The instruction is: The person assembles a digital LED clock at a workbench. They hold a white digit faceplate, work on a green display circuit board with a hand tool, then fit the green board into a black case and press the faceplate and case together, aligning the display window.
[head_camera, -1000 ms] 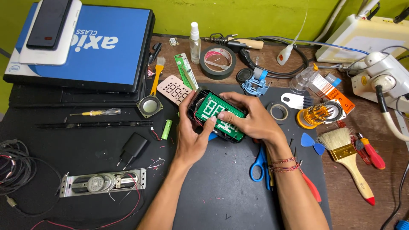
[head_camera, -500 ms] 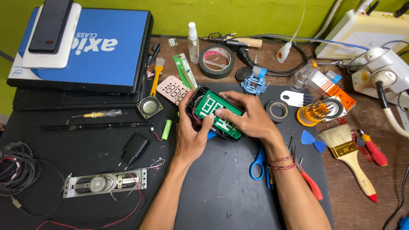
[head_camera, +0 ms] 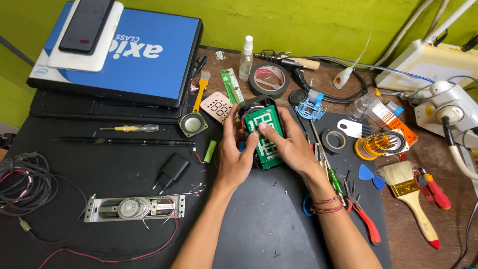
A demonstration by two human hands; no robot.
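Both my hands hold a small black device casing with a green circuit board [head_camera: 266,130] inside it, over the black work mat [head_camera: 259,224]. My left hand [head_camera: 234,154] grips its left side, thumb up along the edge. My right hand [head_camera: 291,144] covers the right side, with fingers pressing on the board. Red wires show at the casing's top left. A pink perforated panel [head_camera: 219,106] lies just left of the casing, and a small round speaker [head_camera: 193,123] beside that.
A blue laptop [head_camera: 144,55] with a phone on top sits back left. Tape roll [head_camera: 269,79], spray bottle [head_camera: 245,57], paintbrush [head_camera: 408,194], red pliers [head_camera: 366,219], screwdriver [head_camera: 130,128], black charger [head_camera: 172,169], long speaker unit [head_camera: 133,207] and coiled cables [head_camera: 20,184] surround the mat.
The casing has turned more upright between my hands, and my right hand has shifted so its fingers press on the green board. The view has moved slightly.
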